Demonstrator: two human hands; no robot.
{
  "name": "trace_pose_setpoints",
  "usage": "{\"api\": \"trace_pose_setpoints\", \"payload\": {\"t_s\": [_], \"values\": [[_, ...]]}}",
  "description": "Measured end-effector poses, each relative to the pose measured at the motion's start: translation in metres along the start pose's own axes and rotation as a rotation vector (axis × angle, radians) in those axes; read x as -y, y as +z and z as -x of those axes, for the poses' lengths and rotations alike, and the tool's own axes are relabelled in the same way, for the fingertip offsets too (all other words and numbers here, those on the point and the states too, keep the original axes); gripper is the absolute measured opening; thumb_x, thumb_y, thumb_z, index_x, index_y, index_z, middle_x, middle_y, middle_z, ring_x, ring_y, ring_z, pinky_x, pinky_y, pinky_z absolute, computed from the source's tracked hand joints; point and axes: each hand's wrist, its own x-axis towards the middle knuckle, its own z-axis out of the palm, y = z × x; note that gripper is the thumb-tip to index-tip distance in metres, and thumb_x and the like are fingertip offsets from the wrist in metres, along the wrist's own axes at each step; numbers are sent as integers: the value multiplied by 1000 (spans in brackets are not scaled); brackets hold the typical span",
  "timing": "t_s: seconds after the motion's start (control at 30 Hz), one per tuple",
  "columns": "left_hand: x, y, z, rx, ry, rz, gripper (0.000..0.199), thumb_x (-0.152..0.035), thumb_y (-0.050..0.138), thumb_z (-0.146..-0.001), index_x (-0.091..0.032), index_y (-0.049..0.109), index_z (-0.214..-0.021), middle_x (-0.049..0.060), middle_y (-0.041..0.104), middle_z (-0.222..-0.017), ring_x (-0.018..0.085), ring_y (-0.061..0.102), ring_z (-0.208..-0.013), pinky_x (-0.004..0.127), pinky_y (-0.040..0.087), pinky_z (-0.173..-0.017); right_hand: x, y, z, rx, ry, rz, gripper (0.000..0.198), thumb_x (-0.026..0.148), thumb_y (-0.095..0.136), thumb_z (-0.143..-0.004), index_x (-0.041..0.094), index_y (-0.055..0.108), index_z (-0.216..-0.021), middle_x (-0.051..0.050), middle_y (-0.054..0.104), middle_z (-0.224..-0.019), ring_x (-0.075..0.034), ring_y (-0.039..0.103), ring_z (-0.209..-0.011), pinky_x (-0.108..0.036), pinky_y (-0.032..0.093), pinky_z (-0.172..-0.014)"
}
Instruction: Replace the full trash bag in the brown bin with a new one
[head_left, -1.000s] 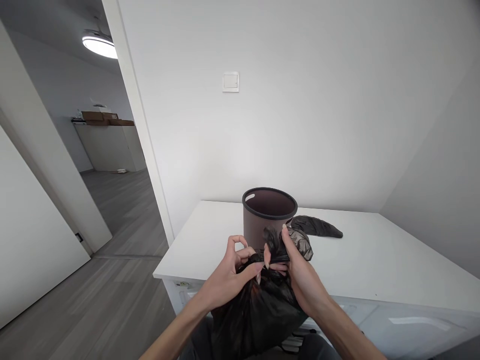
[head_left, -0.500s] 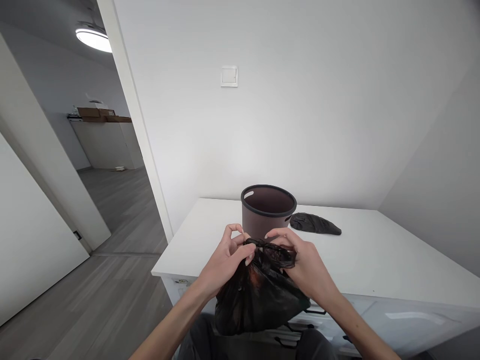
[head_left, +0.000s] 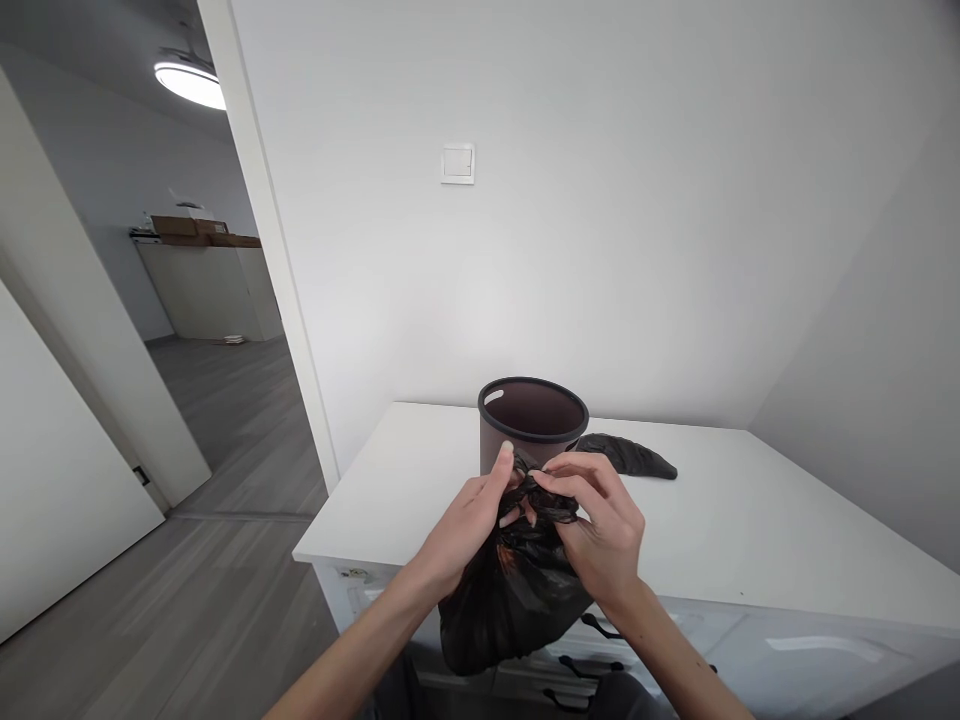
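Single head-worn view — looks forward and slightly down, close over the hands [head_left: 540, 520], across the flat white surface [head_left: 750, 520] toward the plain white wall [head_left: 600, 200] — open doorway [head_left: 187, 350] at left.

We see a plain white wall [head_left: 600, 200] w/ a small white switch [head_left: 458, 163] at 12 o'clock. A white table [head_left: 750, 520] sits at 4 o'clock, drawers below. At 9 o'clock an open doorway shows another rm w/ grey wood floor [head_left: 210, 400], a white cabinet [head_left: 202, 290] w/ brown boxes [head_left: 202, 230] on top, and a round ceiling light [head_left: 191, 85] on at 10 o'clock.
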Motion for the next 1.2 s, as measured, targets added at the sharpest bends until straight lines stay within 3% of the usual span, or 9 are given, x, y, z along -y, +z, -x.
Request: {"api": "trace_pose_setpoints", "payload": {"t_s": [0.2,0.43,0.6,0.83,0.93,1.07,1.2], "values": [[8,1,-6,-92,6,138,44,-59,69,-90,-16,78,-99,8,74,-97,22,64,-100,34,46,-96,-1,0,2,58,-38,-35,33,5,58,-94,28,77,-107,-7,69,-102,-19,71,-94,-30,60,-68],[15,-4,-5,-239,81,148,43,-57,68,-91,-17,78,-105,6,74,-91,21,66,-90,30,49,-81,1,-9,2,146,-102,-25,53,0,47,-95,33,72,-128,-5,75,-117,-18,73,-103,-31,61,-82],[33,-17,-10,-457,175,-9,42,-57,71,-88,-17,79,-98,7,73,-99,23,65,-97,28,47,-80,5,-15,13,136,-78,-15,48,-1,52,-93,30,74,-121,-5,78,-106,-19,72,-95,-35,60,-80],[74,-52,-16,-555,134,-48,47,-59,67,-90,-15,76,-101,10,70,-122,25,59,-116,29,42,-96,5,-33,42,238,-61,78,38,0,57,-92,27,73,-113,-4,78,-94,-19,68,-82,-34,55,-68],[80,-59,-15,-617,121,-71,46,-59,66,-91,-15,76,-100,11,70,-120,26,56,-120,29,40,-97,8,-42,52,261,-55,101,37,0,58,-92,26,72,-114,-4,78,-95,-19,68,-81,-33,54,-68],[69,-51,-10,-610,213,-184,42,-57,63,-94,-17,74,-89,7,69,-98,21,60,-97,28,43,-82,15,-54,58,259,59,82,28,7,57,-97,27,72,-111,-4,76,-93,-19,69,-82,-32,55,-70],[40,-35,-2,-392,338,-242,41,-55,60,-97,-18,74,-84,-1,55,-66,14,53,-65,27,44,-69,16,-62,57,332,340,35,15,25,55,-102,25,70,-100,-7,74,-97,-21,70,-88,-29,55,-69]]}}
